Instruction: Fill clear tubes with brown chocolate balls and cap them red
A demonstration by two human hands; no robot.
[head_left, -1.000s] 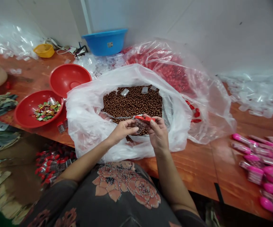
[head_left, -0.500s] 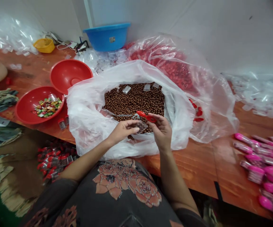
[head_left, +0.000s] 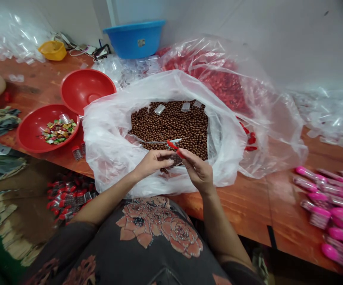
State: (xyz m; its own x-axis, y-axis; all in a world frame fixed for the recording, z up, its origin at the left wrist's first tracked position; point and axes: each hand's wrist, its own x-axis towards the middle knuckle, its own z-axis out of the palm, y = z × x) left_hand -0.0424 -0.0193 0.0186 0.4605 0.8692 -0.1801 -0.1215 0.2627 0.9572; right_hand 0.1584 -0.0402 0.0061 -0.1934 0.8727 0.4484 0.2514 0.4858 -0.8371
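Note:
Over a white plastic bag full of small brown balls, my two hands meet. My left hand is closed on a small clear container, partly hidden by fingers and showing brown balls in or behind it. My right hand pinches a red plastic cap at the container's upper end. Whether the cap is seated on it, I cannot tell. Several clear containers, one of them an upright-looking clear container, lie on the balls at the back of the bag.
Left of the bag are a red bowl with wrapped sweets and another red bowl. A blue basin stands behind. Red pieces fill a clear bag at the back right. Pink-capped tubes lie right; red-capped containers are piled below the table edge.
My right hand has moved slightly left and turned, bringing the red cap to the container in my left hand. The left hand has barely moved.

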